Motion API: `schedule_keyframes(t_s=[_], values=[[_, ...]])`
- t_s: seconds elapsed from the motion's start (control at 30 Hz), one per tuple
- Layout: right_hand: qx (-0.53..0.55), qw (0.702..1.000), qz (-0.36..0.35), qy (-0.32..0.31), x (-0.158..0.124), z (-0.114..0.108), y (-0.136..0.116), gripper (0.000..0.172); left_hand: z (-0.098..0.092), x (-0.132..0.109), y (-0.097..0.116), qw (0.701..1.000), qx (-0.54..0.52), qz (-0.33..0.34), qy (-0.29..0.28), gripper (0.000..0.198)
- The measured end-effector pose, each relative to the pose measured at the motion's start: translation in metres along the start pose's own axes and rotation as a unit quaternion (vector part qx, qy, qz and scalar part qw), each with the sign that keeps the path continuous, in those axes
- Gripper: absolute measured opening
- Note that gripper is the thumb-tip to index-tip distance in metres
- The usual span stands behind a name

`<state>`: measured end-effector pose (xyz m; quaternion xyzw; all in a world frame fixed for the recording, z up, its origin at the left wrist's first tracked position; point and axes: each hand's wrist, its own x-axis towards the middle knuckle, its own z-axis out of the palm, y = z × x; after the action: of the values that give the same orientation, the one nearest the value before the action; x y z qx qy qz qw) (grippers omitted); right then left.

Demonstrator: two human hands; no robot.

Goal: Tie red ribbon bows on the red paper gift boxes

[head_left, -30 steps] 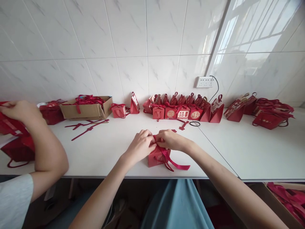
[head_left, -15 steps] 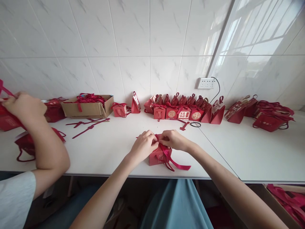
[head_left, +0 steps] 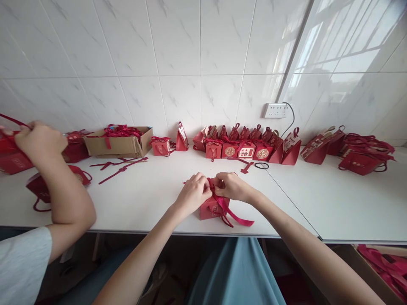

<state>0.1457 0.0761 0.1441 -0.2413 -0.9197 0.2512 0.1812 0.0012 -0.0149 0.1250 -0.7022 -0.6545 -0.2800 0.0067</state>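
Observation:
A small red gift box stands near the front edge of the white table. A red ribbon runs over its top and trails off to the right. My left hand and my right hand meet above the box. Both pinch the ribbon at the box's top with closed fingers. Their fingers hide the knot.
A row of finished red boxes lines the back wall. A cardboard box of ribbons and loose ribbons lie at the back left. More red bags sit at right. A co-worker's hand at far left pulls a ribbon by red bags.
My hands have stayed on the ribbon, shifting slightly over the box. The co-worker's hand has risen and drawn a ribbon up to the left.

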Motion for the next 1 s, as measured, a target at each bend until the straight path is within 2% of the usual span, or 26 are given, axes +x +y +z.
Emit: schedule_keyframes(t_s=[0.23,0.37,0.53,0.6,0.7,0.77,0.87,0.93,1.0], values=[[0.015,1.000,-0.009,-0.002,-0.003,-0.001,-0.002,0.008,0.001,-0.001,-0.002,0.999,-0.032,-0.002,-0.004,0.014],[0.051,0.999,0.011,-0.005,0.001,-0.001,0.000,0.009,0.000,0.000,-0.003,0.999,-0.047,0.003,-0.016,0.010],[0.128,0.990,0.023,-0.053,0.003,-0.001,0.005,0.005,-0.002,0.003,-0.002,0.993,-0.110,-0.017,-0.030,0.007],[0.150,0.986,0.026,-0.070,0.002,-0.002,0.006,0.007,-0.001,0.004,0.000,0.990,-0.134,-0.030,-0.015,0.009],[0.167,0.981,0.027,-0.093,0.000,-0.005,0.006,0.005,0.002,0.004,0.001,0.982,-0.171,-0.070,0.037,0.011],[0.169,0.980,0.020,-0.107,-0.002,-0.007,0.005,0.002,0.005,0.005,-0.001,0.969,-0.208,-0.107,0.078,0.010],[0.159,0.980,0.005,-0.116,-0.004,-0.011,0.002,0.012,0.006,0.008,-0.006,0.937,-0.292,-0.153,0.119,0.004],[0.165,0.978,0.008,-0.131,-0.006,-0.014,0.000,0.018,0.003,0.012,-0.010,0.906,-0.363,-0.168,0.143,0.004],[0.218,0.964,0.033,-0.147,-0.008,-0.018,0.000,0.020,-0.005,0.017,-0.015,0.868,-0.434,-0.173,0.169,0.011]])
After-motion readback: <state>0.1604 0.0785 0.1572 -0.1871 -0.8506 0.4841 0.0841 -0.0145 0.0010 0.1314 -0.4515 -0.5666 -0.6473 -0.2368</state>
